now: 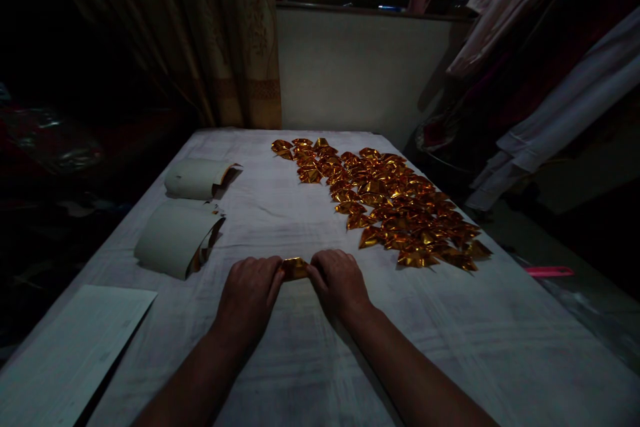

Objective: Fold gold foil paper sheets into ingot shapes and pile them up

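Observation:
A small piece of folded gold foil paper is stretched between my two hands, just above or on the cloth-covered table. My left hand is closed on its left end, thumb and fingers pinched together. At the right end, my right hand pinches it the same way. The fingertips cover both ends of the piece. To the right and beyond my hands lies a large spread of folded gold foil pieces, many overlapping, with pointed ends and raised middles.
Two curled stacks of pale sheets, a farther one and a nearer one, lie at the left. A flat pale sheet is at the near left edge. A curtain hangs behind; clothes hang at the right.

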`<action>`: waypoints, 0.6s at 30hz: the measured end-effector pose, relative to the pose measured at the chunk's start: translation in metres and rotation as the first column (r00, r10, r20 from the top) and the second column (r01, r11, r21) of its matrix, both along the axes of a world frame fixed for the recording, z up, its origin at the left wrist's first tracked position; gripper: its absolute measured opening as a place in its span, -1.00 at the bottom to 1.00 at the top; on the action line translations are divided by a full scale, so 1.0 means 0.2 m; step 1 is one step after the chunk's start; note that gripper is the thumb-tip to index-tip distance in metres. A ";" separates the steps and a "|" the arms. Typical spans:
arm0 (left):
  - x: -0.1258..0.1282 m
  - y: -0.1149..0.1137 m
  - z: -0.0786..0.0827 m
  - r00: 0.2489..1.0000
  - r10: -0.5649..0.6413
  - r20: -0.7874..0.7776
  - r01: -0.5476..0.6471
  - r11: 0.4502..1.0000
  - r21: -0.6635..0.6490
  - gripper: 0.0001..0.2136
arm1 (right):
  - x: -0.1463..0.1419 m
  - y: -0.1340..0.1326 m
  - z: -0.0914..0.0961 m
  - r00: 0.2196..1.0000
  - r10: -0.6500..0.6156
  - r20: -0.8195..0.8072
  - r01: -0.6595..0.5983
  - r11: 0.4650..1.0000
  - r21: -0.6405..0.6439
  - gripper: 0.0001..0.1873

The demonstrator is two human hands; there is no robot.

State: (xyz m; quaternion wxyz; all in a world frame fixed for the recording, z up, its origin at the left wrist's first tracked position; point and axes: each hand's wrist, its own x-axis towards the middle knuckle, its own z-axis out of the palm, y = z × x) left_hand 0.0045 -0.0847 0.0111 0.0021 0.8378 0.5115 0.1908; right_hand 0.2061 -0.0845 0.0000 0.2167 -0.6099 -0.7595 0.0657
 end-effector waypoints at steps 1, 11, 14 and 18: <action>0.00 0.00 0.00 1.000 -0.001 -0.013 0.001 1.000 0.001 -0.80 | 0.00 0.00 0.00 1.000 0.000 0.000 0.000 1.000 0.002 -0.90; 0.00 0.00 0.01 1.000 0.004 -0.023 -0.004 1.000 -0.013 -0.82 | -0.01 0.00 0.00 1.000 -0.011 0.022 0.010 1.000 0.016 -0.87; 0.00 0.00 0.02 1.000 0.009 -0.013 -0.010 0.999 -0.040 -0.83 | -0.01 0.00 -0.01 0.999 -0.015 0.028 0.015 1.000 0.021 -0.87; 0.00 0.00 0.02 1.000 0.024 0.015 -0.023 0.999 -0.047 -0.85 | -0.01 0.00 -0.01 1.000 -0.002 -0.003 0.002 1.000 0.028 -0.87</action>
